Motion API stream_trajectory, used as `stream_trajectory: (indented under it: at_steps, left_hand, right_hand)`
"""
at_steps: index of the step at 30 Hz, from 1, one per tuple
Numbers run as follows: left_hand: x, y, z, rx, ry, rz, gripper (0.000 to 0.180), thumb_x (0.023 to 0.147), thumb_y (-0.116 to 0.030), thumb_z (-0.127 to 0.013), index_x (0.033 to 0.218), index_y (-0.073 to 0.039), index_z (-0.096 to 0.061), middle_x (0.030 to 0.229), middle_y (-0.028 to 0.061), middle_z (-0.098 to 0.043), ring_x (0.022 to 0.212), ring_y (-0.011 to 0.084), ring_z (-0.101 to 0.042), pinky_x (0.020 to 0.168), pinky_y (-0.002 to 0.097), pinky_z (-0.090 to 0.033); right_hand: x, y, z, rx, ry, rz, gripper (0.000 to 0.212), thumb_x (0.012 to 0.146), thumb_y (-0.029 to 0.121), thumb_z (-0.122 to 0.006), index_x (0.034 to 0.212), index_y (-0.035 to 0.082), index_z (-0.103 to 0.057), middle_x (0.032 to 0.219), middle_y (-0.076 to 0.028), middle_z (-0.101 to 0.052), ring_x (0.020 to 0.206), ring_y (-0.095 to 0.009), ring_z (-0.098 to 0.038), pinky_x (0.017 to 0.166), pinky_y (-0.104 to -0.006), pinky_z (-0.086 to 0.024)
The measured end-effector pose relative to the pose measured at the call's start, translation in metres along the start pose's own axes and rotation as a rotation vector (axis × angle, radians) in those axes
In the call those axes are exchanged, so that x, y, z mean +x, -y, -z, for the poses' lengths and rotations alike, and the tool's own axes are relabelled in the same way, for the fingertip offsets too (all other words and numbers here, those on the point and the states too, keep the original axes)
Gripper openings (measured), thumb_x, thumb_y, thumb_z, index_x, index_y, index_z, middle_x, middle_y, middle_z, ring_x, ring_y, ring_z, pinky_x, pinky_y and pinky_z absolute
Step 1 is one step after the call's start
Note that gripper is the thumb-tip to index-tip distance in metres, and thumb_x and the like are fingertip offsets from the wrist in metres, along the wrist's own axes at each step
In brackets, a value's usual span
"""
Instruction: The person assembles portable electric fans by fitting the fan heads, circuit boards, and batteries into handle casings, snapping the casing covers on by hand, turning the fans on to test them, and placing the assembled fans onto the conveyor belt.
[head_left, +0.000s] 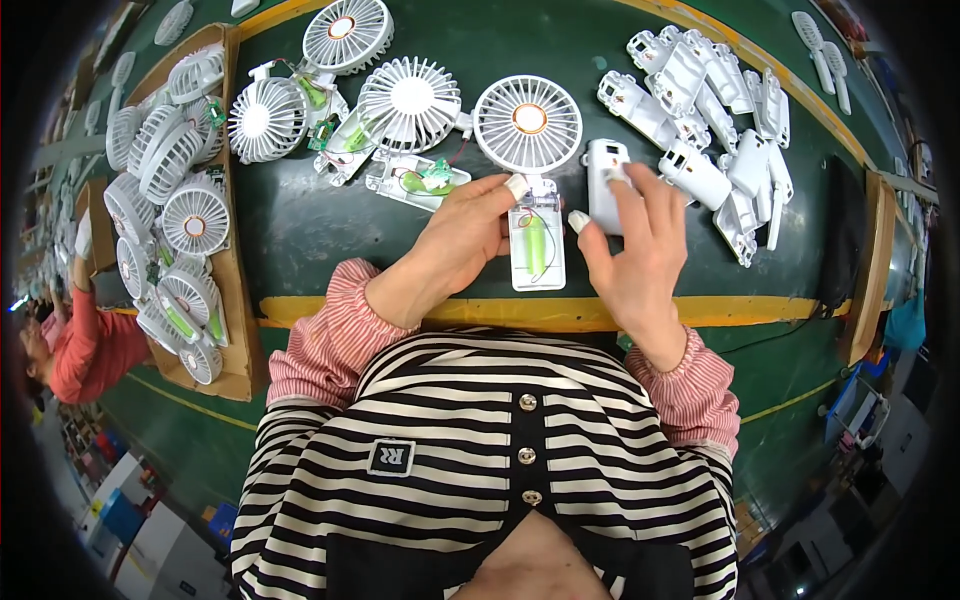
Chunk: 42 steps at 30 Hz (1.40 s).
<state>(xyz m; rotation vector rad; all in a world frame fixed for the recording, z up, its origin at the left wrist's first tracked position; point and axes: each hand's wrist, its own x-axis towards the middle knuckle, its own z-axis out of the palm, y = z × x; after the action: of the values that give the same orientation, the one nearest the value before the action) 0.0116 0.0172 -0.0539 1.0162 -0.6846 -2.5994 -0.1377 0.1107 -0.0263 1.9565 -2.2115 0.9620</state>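
Observation:
A white handheld fan (528, 119) lies in front of me. Its handle has no cover on the near face, baring a green battery (536, 246) and thin wires. My left hand (458, 232) grips this fan at the neck, a white finger cot on the thumb. Just right of it is a white handle cover (604, 190). Over that cover reaches my right hand (640, 240), fingers spread, with one fingertip at its face and the thumb apart by its left edge.
More opened fans (410, 92) with wires and green boards lie at the upper left. A cardboard box (238, 330) of fans stands left. Several white handle covers (700, 90) are heaped at the right. Yellow tape (430, 312) lines the table's near edge. Another person (95, 335) sits far left.

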Motion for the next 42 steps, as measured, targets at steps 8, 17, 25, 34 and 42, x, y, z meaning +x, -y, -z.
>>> stream_trajectory:
  at_steps: [8, 17, 25, 34, 42]
  left_hand:
    - [-0.001, -0.002, -0.004, 0.034, -0.068, 0.041, 0.025, 0.088, -0.017, -0.047, 0.104, 0.001, -0.053, 0.093, 0.0070, -0.059, 0.080, 0.0158, -0.060, 0.071, 0.0305, -0.051]
    - [-0.002, 0.003, -0.002, 0.159, -0.108, -0.011, 0.023, 0.083, -0.008, -0.053, 0.104, 0.002, -0.054, 0.092, 0.0061, -0.059, 0.077, 0.0116, -0.060, 0.069, 0.0267, -0.051]
    - [0.001, 0.010, 0.001, 0.270, -0.100, -0.078, 0.022, 0.084, -0.009, -0.053, 0.104, 0.002, -0.056, 0.088, 0.0036, -0.060, 0.075, 0.0089, -0.058, 0.064, 0.0225, -0.049]
    - [0.000, 0.010, 0.001, 0.264, -0.104, -0.051, 0.023, 0.086, -0.012, -0.052, 0.104, 0.002, -0.056, 0.090, 0.0036, -0.059, 0.075, 0.0084, -0.057, 0.063, 0.0222, -0.049]
    - [0.000, 0.011, 0.004, 0.287, -0.098, -0.026, 0.021, 0.086, -0.014, -0.052, 0.098, 0.002, -0.058, 0.085, 0.0024, -0.059, 0.073, 0.0077, -0.056, 0.061, 0.0217, -0.048]
  right_hand:
    - [0.002, -0.006, -0.021, 0.155, 0.056, 0.160, 0.013, 0.063, 0.001, -0.060, 0.076, 0.002, -0.058, 0.082, -0.007, -0.054, 0.074, -0.023, -0.048, 0.063, -0.0333, -0.037]
    - [0.006, -0.010, -0.026, 0.081, 0.110, 0.267, 0.020, 0.060, -0.001, -0.058, 0.080, 0.002, -0.056, 0.080, -0.007, -0.052, 0.072, -0.023, -0.048, 0.065, -0.0339, -0.037]
    - [0.005, -0.012, -0.029, 0.033, 0.124, 0.317, 0.018, 0.060, 0.005, -0.058, 0.077, 0.005, -0.054, 0.079, -0.005, -0.050, 0.074, -0.021, -0.048, 0.071, -0.0349, -0.036]
    - [0.009, -0.013, -0.025, 0.011, 0.159, 0.384, 0.017, 0.060, 0.006, -0.057, 0.077, 0.004, -0.054, 0.078, -0.005, -0.049, 0.074, -0.021, -0.048, 0.075, -0.0367, -0.036]
    - [0.013, -0.009, -0.023, -0.036, 0.199, 0.455, 0.017, 0.062, 0.007, -0.056, 0.078, 0.002, -0.054, 0.076, -0.006, -0.049, 0.075, -0.022, -0.049, 0.078, -0.0390, -0.036]
